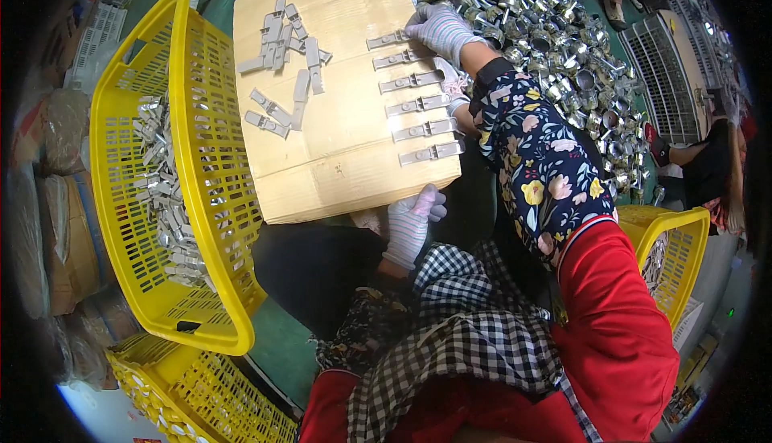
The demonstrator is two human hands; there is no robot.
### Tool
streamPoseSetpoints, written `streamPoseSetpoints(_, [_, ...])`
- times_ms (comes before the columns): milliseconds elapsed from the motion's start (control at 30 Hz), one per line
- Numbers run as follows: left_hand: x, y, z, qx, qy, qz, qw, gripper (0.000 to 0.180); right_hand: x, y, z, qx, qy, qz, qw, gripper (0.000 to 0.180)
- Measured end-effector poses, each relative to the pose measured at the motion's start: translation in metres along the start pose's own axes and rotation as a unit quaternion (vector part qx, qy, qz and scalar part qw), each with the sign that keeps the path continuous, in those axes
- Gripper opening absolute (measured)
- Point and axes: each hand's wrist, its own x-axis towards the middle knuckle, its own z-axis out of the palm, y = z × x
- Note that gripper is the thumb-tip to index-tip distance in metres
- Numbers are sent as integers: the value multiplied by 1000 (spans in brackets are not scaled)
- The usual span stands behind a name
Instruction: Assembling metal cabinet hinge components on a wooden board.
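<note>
A flat cardboard sheet (338,121) lies across my lap. Several grey metal clips (418,105) sit in a column along its right edge, and a loose heap of the same clips (281,49) lies at its upper left. My right hand (441,29), in a striped knit glove, rests at the sheet's top right corner, fingers touching the topmost clip (388,39). My left hand (410,222), gloved too, grips the near edge of the cardboard from below. Whether the right hand holds anything is hidden.
A yellow plastic basket (201,162) with several metal clips stands left of the cardboard. A second yellow basket (679,242) is at right, another (193,395) below left. A big pile of shiny metal rings (555,41) covers the floor beyond. Another person's feet (675,153) show at right.
</note>
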Motion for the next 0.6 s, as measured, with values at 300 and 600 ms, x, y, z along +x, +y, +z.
streamPoseSetpoints(300, [4,5,-6,-11,-23,-41,999,33,-15,-32,-12,-186,-17,44,981,40])
streamPoseSetpoints(600, [16,9,-6,77,-53,-13,996,35,-62,-29,-128,-89,17,-70,993,47])
